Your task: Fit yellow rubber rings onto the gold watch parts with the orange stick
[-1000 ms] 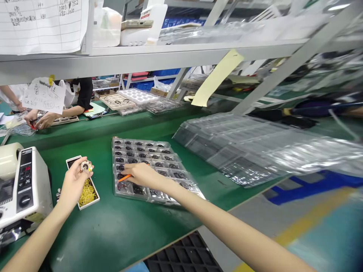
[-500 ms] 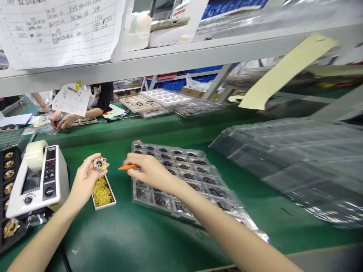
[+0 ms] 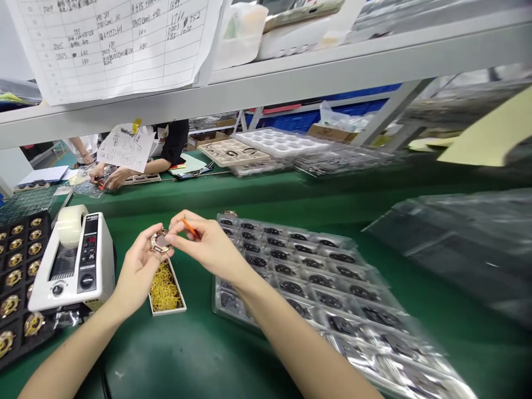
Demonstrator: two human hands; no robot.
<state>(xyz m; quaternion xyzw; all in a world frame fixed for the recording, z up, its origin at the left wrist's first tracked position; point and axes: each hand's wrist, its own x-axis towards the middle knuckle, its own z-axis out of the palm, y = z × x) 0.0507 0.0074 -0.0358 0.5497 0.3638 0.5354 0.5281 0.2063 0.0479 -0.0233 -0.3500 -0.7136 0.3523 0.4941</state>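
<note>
Over the green desk (image 3: 174,354), in front of the left edge of the clear compartment tray (image 3: 233,320), both hands meet at a round metal part (image 3: 160,241).

Left hand (image 3: 135,269): the forearm rises from the lower left corner and angles inward. The thumb and fingers are closed on the rim of the round metal part, thumb on the near side. The part is held clear of the desk, above the far end of a narrow white box (image 3: 183,308) containing tangled yellow bands (image 3: 166,288).

Right hand (image 3: 210,244): the forearm enters from the lower right and extends diagonally to the upper left. The back of the hand is uppermost, with the fingers bent toward the left hand. The fingers retain an orange stick-like tool (image 3: 190,228), tilted, while the thumb and fingertips are at the right side of the round metal part. Whether they also pinch a smaller piece cannot be told.

Surroundings: the clear compartment tray carries dark parts in its cells and lies beneath the right forearm. A white tape dispenser (image 3: 100,260) stands left of the box, beside a black tray (image 3: 20,350) of gold-coloured round parts.
</note>
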